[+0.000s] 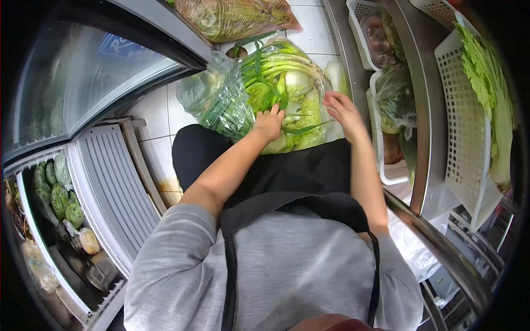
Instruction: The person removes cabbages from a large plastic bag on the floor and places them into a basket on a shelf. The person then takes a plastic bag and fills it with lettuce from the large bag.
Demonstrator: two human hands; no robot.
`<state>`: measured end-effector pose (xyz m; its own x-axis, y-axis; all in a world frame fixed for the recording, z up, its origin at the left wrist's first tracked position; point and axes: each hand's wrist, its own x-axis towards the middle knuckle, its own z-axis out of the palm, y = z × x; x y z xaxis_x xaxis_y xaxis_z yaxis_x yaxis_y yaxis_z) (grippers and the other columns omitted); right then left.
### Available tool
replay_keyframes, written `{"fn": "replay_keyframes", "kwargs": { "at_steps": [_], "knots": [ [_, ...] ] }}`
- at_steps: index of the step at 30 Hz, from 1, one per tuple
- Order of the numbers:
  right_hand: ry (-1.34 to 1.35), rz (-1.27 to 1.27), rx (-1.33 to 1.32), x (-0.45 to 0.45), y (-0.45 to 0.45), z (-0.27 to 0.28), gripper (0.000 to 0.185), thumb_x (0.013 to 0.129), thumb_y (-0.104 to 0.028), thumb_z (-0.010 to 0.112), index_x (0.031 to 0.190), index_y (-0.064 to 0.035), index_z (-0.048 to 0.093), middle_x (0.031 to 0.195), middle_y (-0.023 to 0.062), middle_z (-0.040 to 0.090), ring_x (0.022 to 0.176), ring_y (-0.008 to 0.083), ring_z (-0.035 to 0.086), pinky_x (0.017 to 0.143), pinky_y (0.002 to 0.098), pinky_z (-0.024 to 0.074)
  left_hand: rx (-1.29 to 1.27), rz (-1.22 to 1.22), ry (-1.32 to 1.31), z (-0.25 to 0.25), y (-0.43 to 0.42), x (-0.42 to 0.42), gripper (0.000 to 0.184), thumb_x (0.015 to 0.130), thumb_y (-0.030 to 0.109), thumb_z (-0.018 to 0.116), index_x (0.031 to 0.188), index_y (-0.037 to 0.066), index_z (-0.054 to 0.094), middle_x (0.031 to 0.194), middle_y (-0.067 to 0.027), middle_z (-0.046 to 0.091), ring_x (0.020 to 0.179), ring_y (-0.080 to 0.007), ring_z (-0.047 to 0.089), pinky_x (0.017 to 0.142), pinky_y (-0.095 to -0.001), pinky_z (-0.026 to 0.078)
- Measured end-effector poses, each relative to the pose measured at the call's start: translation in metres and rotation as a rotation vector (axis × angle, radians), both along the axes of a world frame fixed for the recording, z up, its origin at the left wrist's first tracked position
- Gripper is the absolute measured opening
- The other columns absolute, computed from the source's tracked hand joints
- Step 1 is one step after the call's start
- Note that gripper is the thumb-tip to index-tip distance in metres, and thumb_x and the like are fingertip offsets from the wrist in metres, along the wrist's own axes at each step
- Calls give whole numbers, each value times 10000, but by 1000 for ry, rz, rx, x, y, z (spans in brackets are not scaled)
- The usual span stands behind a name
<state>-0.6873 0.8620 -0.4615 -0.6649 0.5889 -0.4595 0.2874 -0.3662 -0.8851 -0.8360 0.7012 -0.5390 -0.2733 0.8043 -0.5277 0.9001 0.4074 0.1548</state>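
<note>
On the floor before my knees lies a clear plastic bag (326, 83) full of vegetables. Spring onions (284, 63) with long pale stalks curve over its top, and pale napa cabbage (306, 113) shows below them. My left hand (269, 122) rests on the greens, its fingers a little apart and the tips partly lost among the leaves. Thin green leaves stick out beside that hand. My right hand (345, 115) is raised at the bag's right side, fingers apart, with nothing in it. Another clear bag of dark greens (223, 107) lies against the left side.
An open fridge door (105, 71) stands at the left above a fridge drawer of bagged vegetables (58, 193). A large wrapped bundle (237, 19) lies farther back. Steel shelving (428, 138) with white baskets (461, 132) runs along the right, one holding leafy lettuce (486, 83).
</note>
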Motion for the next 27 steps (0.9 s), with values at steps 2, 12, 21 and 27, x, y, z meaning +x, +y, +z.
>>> {"fn": "replay_keyframes", "kwargs": {
  "at_steps": [2,12,21,27],
  "knots": [
    [-183,97,-24,-32,23,-78,365,837,-253,508,1121,-26,480,1105,75,515,1087,166,448,887,317,356,49,33,-66,22,-9,11,626,691,316,656,1218,114,384,1310,-117,283,1062,-306,450,856,-435,387],
    [-259,90,99,-105,65,-238,552,862,-362,376,1303,-40,298,1347,147,296,1245,261,256,997,369,223,185,118,-478,51,-56,35,496,760,245,609,1190,80,426,1307,-128,298,1145,-342,373,923,-389,363],
    [-430,-6,250,-118,97,-307,623,852,-480,310,1283,-31,341,1288,169,374,1194,287,337,974,361,270,209,204,-419,36,-87,34,466,746,210,615,1164,81,454,1295,-145,317,1131,-338,379,917,-406,357],
    [-186,-108,-106,-114,107,-315,526,862,-443,378,1197,-44,451,1133,100,501,1003,228,471,862,351,363,218,225,-439,33,-87,33,445,746,194,611,1149,74,466,1293,-143,323,1120,-342,388,917,-398,360]
  ]
}}
